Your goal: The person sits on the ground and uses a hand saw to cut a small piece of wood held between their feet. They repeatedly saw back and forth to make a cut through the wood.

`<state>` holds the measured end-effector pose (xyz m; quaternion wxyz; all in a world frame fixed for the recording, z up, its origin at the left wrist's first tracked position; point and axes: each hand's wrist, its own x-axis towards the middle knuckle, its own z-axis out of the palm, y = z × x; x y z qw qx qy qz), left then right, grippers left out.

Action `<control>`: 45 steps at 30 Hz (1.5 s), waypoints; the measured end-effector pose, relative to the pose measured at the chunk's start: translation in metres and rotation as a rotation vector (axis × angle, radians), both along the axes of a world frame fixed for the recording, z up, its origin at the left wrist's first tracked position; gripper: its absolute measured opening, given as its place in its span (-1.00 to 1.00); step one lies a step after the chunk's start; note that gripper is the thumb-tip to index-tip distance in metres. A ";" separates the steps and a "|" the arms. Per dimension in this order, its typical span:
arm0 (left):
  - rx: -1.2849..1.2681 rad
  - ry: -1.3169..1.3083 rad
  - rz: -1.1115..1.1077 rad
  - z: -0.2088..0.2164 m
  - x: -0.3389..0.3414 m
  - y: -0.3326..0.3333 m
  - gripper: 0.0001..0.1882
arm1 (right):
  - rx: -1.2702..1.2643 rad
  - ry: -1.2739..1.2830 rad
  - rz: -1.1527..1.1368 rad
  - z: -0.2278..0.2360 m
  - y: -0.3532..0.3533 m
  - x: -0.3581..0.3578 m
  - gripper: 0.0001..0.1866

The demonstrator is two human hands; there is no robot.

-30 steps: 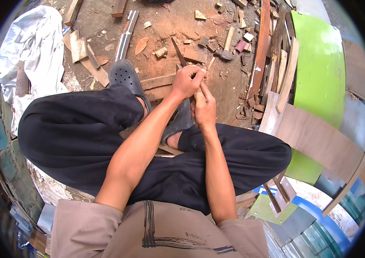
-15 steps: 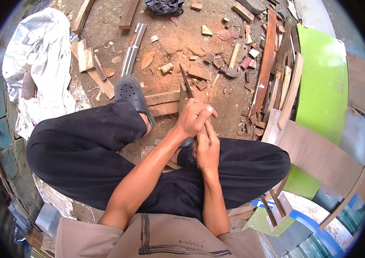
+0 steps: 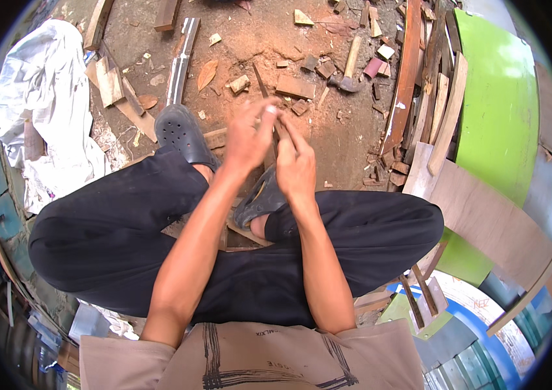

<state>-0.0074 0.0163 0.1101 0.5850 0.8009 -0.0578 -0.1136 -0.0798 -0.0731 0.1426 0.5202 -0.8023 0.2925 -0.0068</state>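
A thin dark pointed blade (image 3: 260,80) sticks out beyond my hands over the ground. Its near end is hidden by my fingers, and I cannot tell its exact kind. My left hand (image 3: 251,135), slightly blurred, is closed about the base of the blade. Just behind it and to the right, my right hand (image 3: 295,166) is closed too, its fingertips touching the left hand. A narrow piece of wood (image 3: 269,158) shows under and between the hands, beside my right clog (image 3: 259,198).
A hammer (image 3: 349,68) and several wood offcuts (image 3: 298,86) lie ahead on the dirt. Long planks (image 3: 403,84) and a green panel (image 3: 498,91) line the right side. A white cloth (image 3: 45,97) lies at left; my left clog (image 3: 181,133) is ahead of it.
Both hands have moved forward and a little left, with the blade. My view has shifted slightly, and the right clog shows more.
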 end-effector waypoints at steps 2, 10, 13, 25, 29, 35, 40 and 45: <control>-0.066 0.128 0.030 0.003 0.015 0.023 -0.68 | 0.086 0.115 -0.033 0.015 0.004 0.000 -0.46; -0.128 0.195 0.486 0.002 0.042 0.040 -0.69 | 0.247 0.162 0.041 0.169 0.013 -0.102 -0.41; -0.281 0.290 0.543 -0.010 0.042 0.029 -0.71 | 0.230 0.195 -0.003 0.126 0.011 -0.062 -0.44; -0.210 0.828 0.481 -0.061 0.003 0.025 -0.59 | 0.154 0.105 0.046 0.139 0.026 -0.096 -0.43; -0.217 0.907 0.422 -0.067 -0.012 0.009 -0.57 | 0.149 0.131 0.022 0.132 0.020 -0.086 -0.44; -0.385 0.948 0.455 -0.074 -0.017 0.003 -0.49 | 0.069 0.202 0.010 0.030 0.017 0.000 -0.48; -0.263 0.957 0.403 -0.061 -0.014 0.003 -0.31 | 0.156 0.097 0.070 0.130 0.029 -0.106 -0.45; -0.223 0.923 0.372 -0.059 -0.008 0.001 -0.25 | 0.136 -0.014 0.039 0.126 0.027 -0.103 -0.46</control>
